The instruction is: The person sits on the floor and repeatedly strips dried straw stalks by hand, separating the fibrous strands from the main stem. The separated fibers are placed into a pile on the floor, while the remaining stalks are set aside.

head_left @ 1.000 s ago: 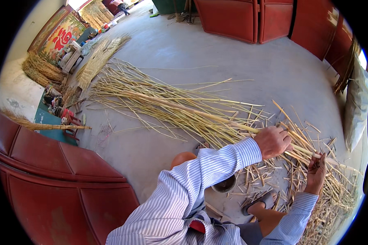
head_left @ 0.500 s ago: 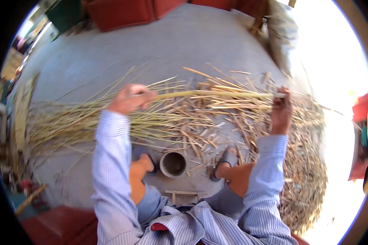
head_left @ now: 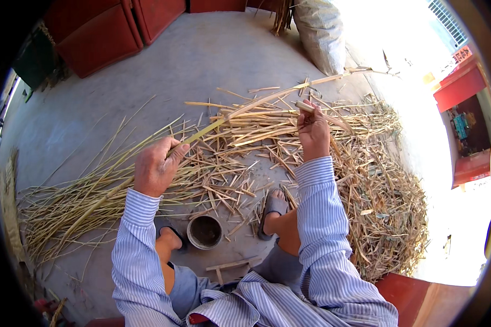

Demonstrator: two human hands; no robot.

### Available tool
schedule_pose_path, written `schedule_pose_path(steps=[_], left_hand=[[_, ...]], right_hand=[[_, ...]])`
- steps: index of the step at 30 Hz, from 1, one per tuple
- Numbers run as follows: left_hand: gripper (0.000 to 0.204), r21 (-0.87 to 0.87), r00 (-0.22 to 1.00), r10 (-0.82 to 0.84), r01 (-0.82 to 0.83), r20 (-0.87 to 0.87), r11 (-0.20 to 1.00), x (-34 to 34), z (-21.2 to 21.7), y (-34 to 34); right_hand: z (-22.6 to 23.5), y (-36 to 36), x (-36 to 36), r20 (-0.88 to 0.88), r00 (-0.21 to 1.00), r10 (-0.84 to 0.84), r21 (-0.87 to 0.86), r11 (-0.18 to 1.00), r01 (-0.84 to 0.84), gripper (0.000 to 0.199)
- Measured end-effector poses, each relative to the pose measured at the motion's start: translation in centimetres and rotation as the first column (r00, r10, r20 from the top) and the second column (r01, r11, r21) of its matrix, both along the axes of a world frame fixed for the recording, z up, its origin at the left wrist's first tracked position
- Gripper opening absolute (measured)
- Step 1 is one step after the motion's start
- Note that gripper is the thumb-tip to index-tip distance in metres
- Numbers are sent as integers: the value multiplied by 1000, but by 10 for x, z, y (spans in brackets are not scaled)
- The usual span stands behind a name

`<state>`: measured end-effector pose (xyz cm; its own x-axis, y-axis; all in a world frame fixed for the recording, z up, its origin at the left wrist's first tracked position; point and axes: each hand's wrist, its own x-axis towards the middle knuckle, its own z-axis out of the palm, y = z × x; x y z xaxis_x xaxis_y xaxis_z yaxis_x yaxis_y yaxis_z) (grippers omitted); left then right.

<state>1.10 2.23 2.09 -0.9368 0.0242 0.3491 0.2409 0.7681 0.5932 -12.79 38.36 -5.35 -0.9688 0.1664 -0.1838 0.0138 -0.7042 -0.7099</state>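
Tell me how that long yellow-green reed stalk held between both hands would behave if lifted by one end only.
The long yellow-green reed stalk spans from the left hand to the right hand almost straight, so it is probably fairly stiff yet springy. It is thin, so likely light. Snapped pieces in the pile of dry straw offcuts suggest it may crack if bent sharply.

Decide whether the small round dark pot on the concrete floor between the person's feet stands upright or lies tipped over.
Upright: the small round dark pot shows its full circular rim and mouth facing up at the camera. Its dark inside hides any contents.

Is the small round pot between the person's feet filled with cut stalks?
No. The pot on the floor shows only a dark inside, and the cut stalks lie around it.
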Motion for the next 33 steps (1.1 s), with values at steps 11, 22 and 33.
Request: schedule_pose_path(steps=[11,22,33], left_hand=[[41,62,978,-91,80,189,995,-9,-11,14],[30,-42,989,-36,42,146,998,12,19,-33],[22,-179,988,-66,41,-137,983,-4,2,29]], right_hand=[[30,-86,39,11,924,383,46,923,-383,34],[22,-15,5,91,995,-47,48,998,42,20],[29,-106,57,112,946,304,76,947,-314,22]])
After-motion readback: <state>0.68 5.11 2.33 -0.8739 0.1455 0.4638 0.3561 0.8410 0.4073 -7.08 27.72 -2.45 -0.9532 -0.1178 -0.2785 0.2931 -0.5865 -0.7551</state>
